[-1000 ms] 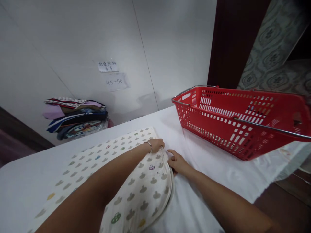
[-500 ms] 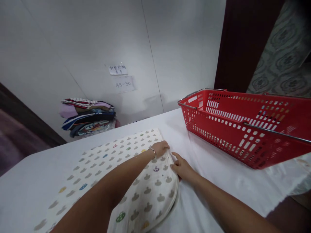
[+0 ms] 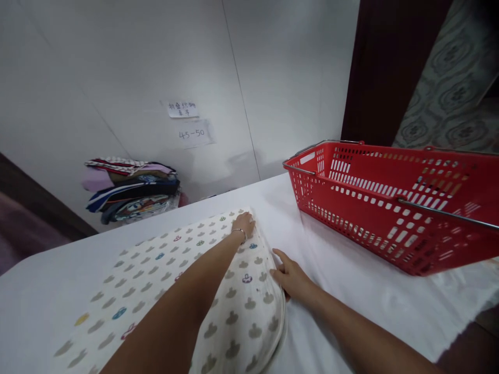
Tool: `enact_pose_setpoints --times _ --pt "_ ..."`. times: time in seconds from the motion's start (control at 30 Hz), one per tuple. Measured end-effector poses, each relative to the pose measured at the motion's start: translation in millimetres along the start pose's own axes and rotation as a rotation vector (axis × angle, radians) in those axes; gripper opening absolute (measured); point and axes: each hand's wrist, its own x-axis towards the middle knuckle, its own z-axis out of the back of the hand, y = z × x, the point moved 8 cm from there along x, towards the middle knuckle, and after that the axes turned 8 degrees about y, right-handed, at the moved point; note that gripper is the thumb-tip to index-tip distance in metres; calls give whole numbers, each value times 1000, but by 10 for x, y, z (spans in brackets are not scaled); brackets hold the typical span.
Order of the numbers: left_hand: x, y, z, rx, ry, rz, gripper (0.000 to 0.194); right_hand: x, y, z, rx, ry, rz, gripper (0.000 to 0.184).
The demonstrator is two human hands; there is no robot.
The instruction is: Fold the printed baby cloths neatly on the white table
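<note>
A folded white cloth, like a baby blanket [image 3: 230, 319], lies on the white-covered table, printed with grey and a few coloured mushroom shapes. Its rounded, layered edge faces right. Over the far right corner of the blanket rests my left hand [image 3: 244, 224], a bracelet at its wrist, fingers lying bent on the cloth; their tips are partly hidden. Closer to me, my right hand [image 3: 291, 275] touches the right edge, thumb and forefinger spread apart. Its other fingers are partly hidden beneath the hand and the edge.
A red plastic basket [image 3: 351, 208] with metal handles stands on the right of the table [image 3: 312, 332]. Against the wall, beyond the table's far left edge, is a stack of folded clothes [image 3: 132, 187]. Two paper notes [image 3: 193, 134] are stuck on the wall.
My left hand has slid away from me along the blanket's right edge to the far corner. My right hand stays at the edge. The view has shifted slightly.
</note>
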Motion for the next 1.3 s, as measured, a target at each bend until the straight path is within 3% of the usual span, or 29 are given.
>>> enact_pose_setpoints --times 0.23,0.43,0.63,0.87,1.03,1.2,1.3 --pt "234 142 -124 36 50 1 37 4 -16 -15 -61 20 40 58" --pt "377 253 -30 71 31 -33 35 -36 54 -15 -159 12 67 56" --pt "652 390 15 74 34 18 45 -61 135 -8 -273 -24 120 56" --pt "905 415 49 -3 -51 38 24 -44 76 -17 -266 -25 88 60" --pt "882 473 6 -103 -112 73 27 -46 60 -26 -283 -17 62 61" --pt "660 447 179 -134 -182 51 30 -53 71 -23 -301 -25 74 62" --pt "487 375 202 -150 -130 50 21 -64 73 -24 -320 -31 72 60"
